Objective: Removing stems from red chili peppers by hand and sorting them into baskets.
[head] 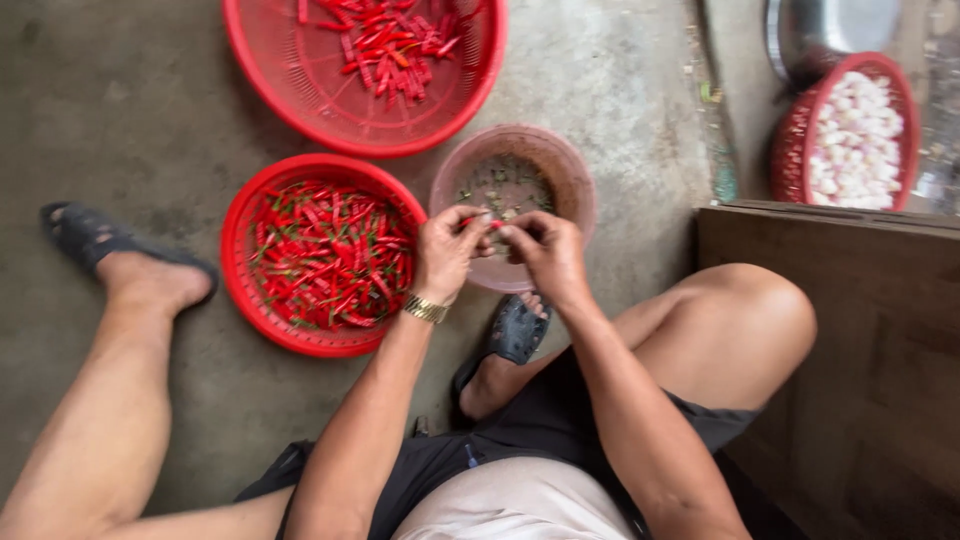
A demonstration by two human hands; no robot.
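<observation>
Both hands, left (447, 252) and right (545, 252), pinch one small red chili (482, 221) over the pink bowl (572, 180), I think, and it could slip and fall if the fingers pull too hard.

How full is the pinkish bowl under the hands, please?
Nearly empty: the pinkish bowl shows only scattered green bits on its bottom.

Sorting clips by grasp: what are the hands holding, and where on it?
Both hands, left and right, pinch one small red chili between fingertips, one at each end; which end is the stem cannot be told.
</observation>
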